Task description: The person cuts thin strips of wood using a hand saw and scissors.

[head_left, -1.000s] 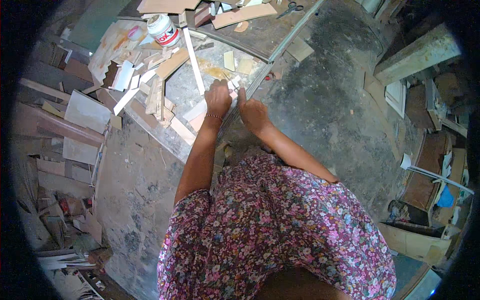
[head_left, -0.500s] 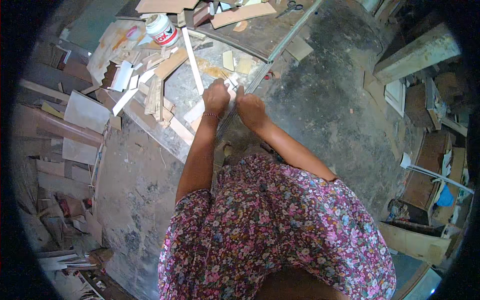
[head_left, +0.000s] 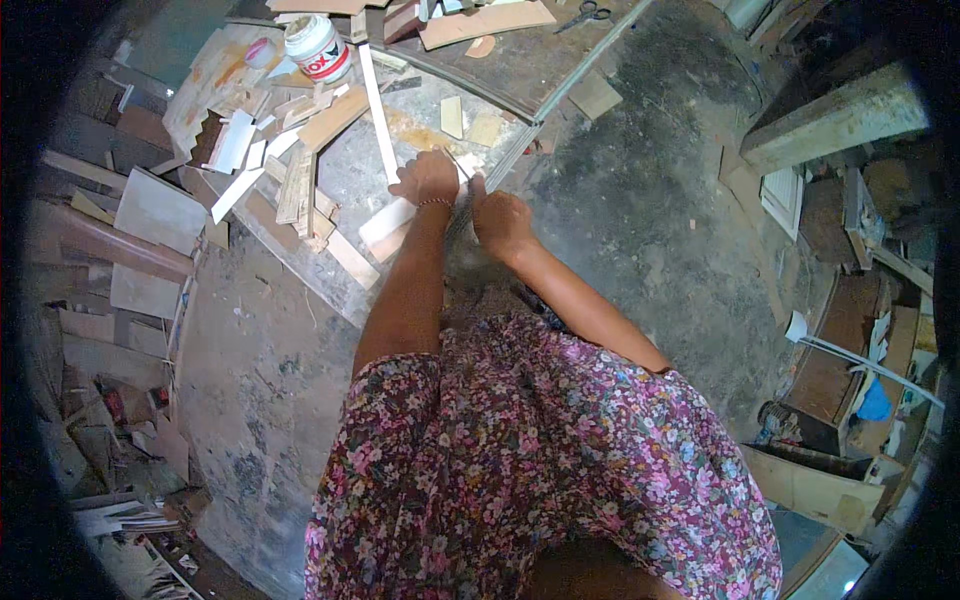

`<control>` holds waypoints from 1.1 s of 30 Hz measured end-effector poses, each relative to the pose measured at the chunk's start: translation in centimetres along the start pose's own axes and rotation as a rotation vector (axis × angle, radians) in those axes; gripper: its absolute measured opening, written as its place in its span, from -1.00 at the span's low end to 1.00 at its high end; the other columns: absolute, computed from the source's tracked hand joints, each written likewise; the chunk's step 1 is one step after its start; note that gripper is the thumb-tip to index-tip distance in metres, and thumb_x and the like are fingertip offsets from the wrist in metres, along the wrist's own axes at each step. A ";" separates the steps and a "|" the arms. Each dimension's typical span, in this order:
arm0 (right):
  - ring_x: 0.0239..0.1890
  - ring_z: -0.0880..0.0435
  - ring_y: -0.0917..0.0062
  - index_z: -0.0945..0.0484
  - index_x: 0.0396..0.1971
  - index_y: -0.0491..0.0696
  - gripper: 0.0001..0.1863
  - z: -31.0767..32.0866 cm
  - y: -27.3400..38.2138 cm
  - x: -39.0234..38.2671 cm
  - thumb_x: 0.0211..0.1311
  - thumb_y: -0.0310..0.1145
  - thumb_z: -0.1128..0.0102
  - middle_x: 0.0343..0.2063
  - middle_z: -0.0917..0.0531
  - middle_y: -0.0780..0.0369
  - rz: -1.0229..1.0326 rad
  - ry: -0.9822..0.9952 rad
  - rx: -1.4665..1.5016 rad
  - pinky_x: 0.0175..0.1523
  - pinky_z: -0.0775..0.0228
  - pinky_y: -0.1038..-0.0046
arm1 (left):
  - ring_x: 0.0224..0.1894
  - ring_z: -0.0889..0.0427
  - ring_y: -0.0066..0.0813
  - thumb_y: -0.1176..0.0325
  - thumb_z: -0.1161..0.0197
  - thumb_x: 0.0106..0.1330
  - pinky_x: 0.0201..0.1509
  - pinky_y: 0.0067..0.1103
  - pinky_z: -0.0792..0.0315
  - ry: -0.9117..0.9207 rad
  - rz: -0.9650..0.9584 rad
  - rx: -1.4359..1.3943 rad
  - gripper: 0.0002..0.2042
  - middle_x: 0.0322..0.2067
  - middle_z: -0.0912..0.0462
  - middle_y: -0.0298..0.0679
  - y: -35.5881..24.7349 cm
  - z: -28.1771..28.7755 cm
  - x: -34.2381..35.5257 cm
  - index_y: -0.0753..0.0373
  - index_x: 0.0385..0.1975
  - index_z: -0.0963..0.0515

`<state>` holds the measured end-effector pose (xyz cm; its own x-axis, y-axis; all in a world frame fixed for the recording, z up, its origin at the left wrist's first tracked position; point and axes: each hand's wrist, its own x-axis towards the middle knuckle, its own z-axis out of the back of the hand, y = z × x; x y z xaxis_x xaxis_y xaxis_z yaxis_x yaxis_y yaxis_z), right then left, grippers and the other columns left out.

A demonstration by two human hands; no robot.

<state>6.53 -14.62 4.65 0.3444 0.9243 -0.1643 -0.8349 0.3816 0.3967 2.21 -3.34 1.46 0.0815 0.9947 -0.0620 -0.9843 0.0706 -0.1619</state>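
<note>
Both hands are close together over the right edge of the dusty work board (head_left: 352, 163). My left hand (head_left: 430, 178) is closed, knuckles up; whatever lies in its fingers is hidden. The lower end of a long white strip (head_left: 377, 115) reaches up to it. My right hand (head_left: 502, 222) is closed beside it, index finger pointing forward. From its fingertips a thin blade-like tool (head_left: 459, 165) slants toward the far left, over small pale scraps. A pale wooden piece (head_left: 385, 229) rests beside my left wrist.
A white glue tub (head_left: 318, 50) stands open at the far left. Around it lie several wood offcuts (head_left: 293, 187) and white strips. Scissors (head_left: 584, 15) rest at the far edge. A thick beam (head_left: 835, 118) juts in at right; boards (head_left: 160, 212) lean at left.
My left hand has turned a little, its fingers now nearer the white strip's end. A pale piece near my left wrist shows more. My right hand stays almost in place; the whole view has shifted slightly.
</note>
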 end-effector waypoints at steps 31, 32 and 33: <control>-0.41 -0.49 0.05 -0.40 -0.32 -0.32 -0.47 -0.2 -0.2 0.2 0.18 -0.11 0.40 -0.53 -0.50 -0.10 -0.161 -0.047 0.475 -0.27 -0.32 0.19 | -0.22 -0.49 -0.20 0.17 0.28 0.20 -0.01 -0.09 -0.06 0.096 0.015 -0.055 -0.61 -0.35 -0.54 -0.17 0.0 -0.9 0.1 0.20 -0.44 -0.53; -0.42 -0.50 0.07 -0.38 -0.30 -0.32 -0.49 0.2 0.2 0.2 0.18 -0.12 0.38 -0.54 -0.50 -0.08 -0.226 0.031 0.465 -0.28 -0.32 0.20 | -0.22 -0.49 -0.20 0.18 0.28 0.20 -0.01 -0.08 -0.06 0.104 0.044 -0.095 -0.62 -0.35 -0.54 -0.17 0.4 -0.9 0.0 0.21 -0.44 -0.53; -0.43 -0.51 0.09 -0.36 -0.27 -0.32 -0.50 0.6 0.7 0.2 0.18 -0.14 0.36 -0.56 -0.51 -0.07 -0.291 0.109 0.453 -0.30 -0.33 0.20 | -0.22 -0.49 -0.20 0.18 0.28 0.20 -0.01 -0.08 -0.06 0.104 0.048 -0.091 -0.62 -0.35 -0.54 -0.17 0.8 -0.8 0.0 0.21 -0.44 -0.53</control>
<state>6.29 -14.18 5.39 0.4667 0.7845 -0.4085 -0.4353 0.6058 0.6660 1.58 -3.31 0.51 0.0552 0.9834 -0.1731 -0.9695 0.0113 -0.2449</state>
